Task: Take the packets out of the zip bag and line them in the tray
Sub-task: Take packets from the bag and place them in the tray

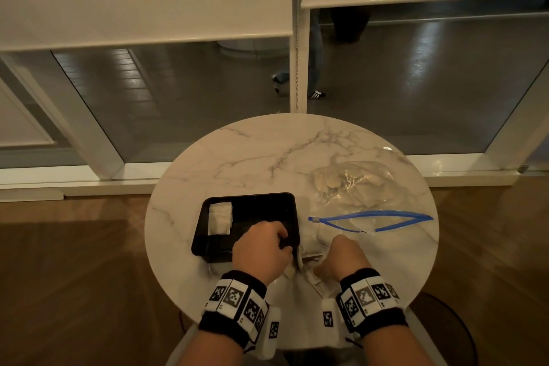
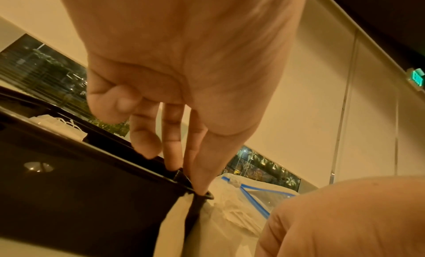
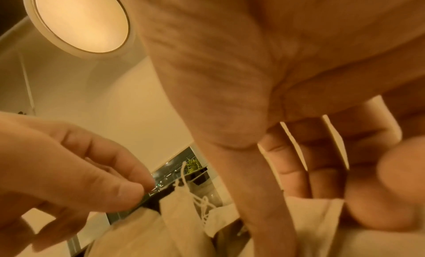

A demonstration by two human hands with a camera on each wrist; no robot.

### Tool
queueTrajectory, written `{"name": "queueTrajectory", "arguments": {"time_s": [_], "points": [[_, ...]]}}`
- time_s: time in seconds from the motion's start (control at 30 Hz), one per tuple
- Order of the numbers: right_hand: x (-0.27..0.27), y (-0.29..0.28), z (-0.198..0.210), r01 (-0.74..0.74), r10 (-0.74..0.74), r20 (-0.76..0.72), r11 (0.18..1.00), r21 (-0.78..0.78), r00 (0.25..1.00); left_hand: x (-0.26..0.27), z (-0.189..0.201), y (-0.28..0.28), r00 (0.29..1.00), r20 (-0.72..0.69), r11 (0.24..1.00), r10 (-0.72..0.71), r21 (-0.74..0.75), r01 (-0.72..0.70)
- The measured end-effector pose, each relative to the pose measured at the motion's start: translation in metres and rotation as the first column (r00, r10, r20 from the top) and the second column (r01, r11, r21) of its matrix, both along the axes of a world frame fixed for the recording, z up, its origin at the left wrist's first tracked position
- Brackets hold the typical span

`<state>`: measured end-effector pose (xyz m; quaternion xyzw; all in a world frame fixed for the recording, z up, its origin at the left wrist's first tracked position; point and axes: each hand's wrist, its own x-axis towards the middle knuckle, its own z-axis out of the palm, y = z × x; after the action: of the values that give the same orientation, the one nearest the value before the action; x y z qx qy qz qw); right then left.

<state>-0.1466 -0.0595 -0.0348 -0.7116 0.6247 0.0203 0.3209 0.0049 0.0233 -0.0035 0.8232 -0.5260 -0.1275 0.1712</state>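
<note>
The black tray [image 1: 249, 195] sits left of centre on the round table, with a small stack of white packets [image 1: 219, 218] in its far left corner. My left hand [image 1: 283, 242] pinches the tray's near right corner; the left wrist view shows the thumb and fingers of that hand [image 2: 186, 179] on the tray's rim [image 2: 92, 197]. The clear zip bag [image 1: 356, 187] with its blue zipper lies open to the right, and more packets show through it. Several loose packets [image 1: 310, 249] lie between tray and bag. My right hand [image 1: 328, 251] is curled on them, its thumb pressing down on the packets [image 3: 179, 215].
The marble table [image 1: 267, 151] is small and round, and its near edge runs under my wrists. Bare marble shows behind the tray. Beyond the table are a wooden floor, a glass wall and lowered blinds. A person's legs pass behind the glass.
</note>
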Motion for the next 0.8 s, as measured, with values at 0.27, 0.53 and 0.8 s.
{"name": "queueTrajectory", "arguments": {"time_s": [0.27,0.53,0.8], "points": [[-0.005,-0.004,0.011,-0.001,0.001,0.055,1.0,0.004,0.998,0.002,-0.005,0.004,1.0,0.018,0.999,-0.01,0.043,0.01],[-0.018,-0.008,0.043,0.03,-0.031,0.222,1.0,0.006,0.975,0.002,-0.001,0.007,0.999,-0.028,0.999,-0.022,0.04,0.023],[-0.021,-0.003,0.074,-0.02,0.007,0.593,1.0,0.014,0.805,0.005,0.011,0.003,0.873,-0.484,0.98,-0.063,-0.197,-0.039]]}}
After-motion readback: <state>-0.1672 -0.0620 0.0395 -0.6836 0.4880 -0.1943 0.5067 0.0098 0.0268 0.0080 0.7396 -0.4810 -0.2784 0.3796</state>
